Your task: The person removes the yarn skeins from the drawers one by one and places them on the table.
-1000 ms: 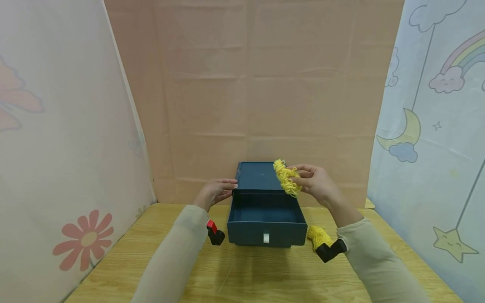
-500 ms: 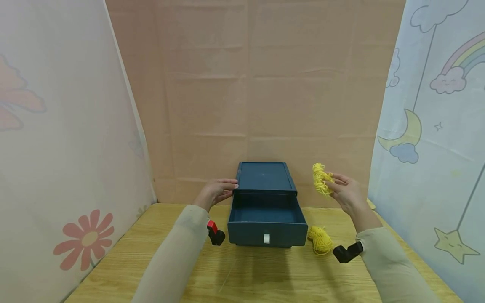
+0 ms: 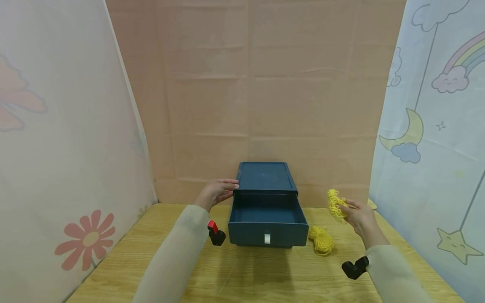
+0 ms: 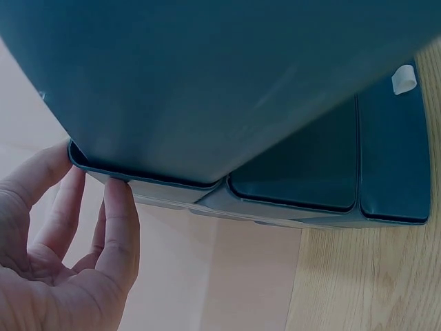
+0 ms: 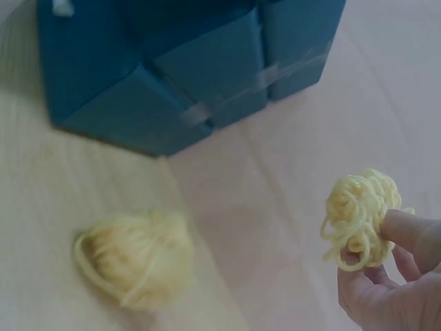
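A dark blue drawer box (image 3: 265, 176) stands at the middle of the table with its drawer (image 3: 268, 234) pulled out. The drawer's bare floor shows, and a white tab marks its front. My left hand (image 3: 217, 192) holds the upper left edge of the box; in the left wrist view its bent fingertips (image 4: 120, 193) meet the rim. To the right, my right hand (image 3: 361, 219) pinches a small bundle of yellow yarn (image 3: 335, 205) above the table. A second yellow yarn bundle (image 3: 321, 241) lies on the wood just right of the drawer.
The wooden table (image 3: 182, 261) spreads in front of the box. A brown sheet (image 3: 204, 105) hangs behind it, with patterned cloths at left and right. Black camera mounts (image 3: 355, 267) jut from both wrists.
My right hand has carried its yarn bundle from above the box out to the right, then lower. The left hand, the box and the second bundle have stayed put.
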`<state>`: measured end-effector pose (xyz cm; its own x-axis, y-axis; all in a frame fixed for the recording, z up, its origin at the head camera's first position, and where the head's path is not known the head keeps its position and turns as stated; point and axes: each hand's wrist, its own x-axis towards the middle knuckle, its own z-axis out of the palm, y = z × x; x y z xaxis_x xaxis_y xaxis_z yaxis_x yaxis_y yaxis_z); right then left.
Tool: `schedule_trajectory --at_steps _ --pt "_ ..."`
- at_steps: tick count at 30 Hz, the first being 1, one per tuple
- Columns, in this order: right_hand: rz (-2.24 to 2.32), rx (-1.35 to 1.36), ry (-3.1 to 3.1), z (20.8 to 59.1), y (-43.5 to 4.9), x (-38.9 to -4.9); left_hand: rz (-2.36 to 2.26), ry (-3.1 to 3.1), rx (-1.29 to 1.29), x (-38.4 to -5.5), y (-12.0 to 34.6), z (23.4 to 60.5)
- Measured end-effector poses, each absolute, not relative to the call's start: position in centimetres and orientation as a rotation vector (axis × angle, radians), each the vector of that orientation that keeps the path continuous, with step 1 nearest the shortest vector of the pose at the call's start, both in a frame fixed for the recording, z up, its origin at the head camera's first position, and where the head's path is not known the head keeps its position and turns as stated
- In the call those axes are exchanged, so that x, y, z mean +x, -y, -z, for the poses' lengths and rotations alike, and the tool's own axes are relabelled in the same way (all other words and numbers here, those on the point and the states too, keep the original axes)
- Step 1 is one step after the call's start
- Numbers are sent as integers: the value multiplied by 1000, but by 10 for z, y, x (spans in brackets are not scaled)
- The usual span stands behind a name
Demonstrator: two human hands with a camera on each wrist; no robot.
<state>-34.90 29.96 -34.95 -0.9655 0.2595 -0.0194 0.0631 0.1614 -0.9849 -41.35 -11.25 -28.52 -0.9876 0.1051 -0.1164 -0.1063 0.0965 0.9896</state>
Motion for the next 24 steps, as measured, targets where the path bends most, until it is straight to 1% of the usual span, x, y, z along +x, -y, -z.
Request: schedule_trajectory --at_steps 11,14,20,24 --pt "-1793 -452 2350 401 -315 -349 -2010 -2209 2 -413 112 285" --pt "-1749 -442 2402 413 -316 -346 -2009 -2206 3 -413 113 285" --pt "-1723 -409 2448 431 -318 -342 -2018 -2202 -9 -415 113 286" --pt "-1699 -452 2487 440 -317 -346 -2027 -2196 -15 -416 112 287"
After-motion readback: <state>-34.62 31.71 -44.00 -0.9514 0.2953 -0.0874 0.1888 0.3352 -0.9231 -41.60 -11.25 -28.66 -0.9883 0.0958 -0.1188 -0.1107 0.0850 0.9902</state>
